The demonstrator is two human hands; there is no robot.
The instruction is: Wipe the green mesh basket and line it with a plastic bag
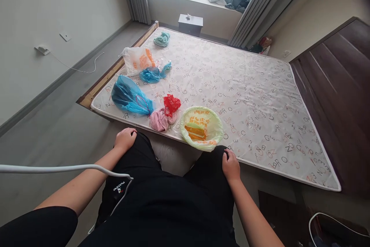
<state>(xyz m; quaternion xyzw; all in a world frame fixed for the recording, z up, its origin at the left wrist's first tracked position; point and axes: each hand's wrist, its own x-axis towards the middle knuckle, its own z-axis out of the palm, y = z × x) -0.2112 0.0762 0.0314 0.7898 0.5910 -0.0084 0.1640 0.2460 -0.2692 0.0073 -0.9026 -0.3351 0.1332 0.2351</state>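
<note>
My left hand (126, 139) lies on my left knee, holding nothing. On the other knee rests my right hand (231, 165), also without anything in it, its fingers draped over the black trousers. Close by, at the near mattress edge, stands a bin lined with a pale yellow-green bag (218, 123) with orange print. To its left are a red plastic bag (172, 104) and a pink cloth (159, 120). A large blue plastic bag (127, 94) lies beyond my left hand. Behind it are a smaller blue bag (150, 74) and a white bag with orange print (134, 60).
A letter-patterned mattress (254, 104) spans the bed before me, with a teal cloth (162, 39) at its far corner. A white cable (58, 168) crosses above my left forearm. A small nightstand (190, 20) stands near the window, and a dark headboard (338, 85) rises at right.
</note>
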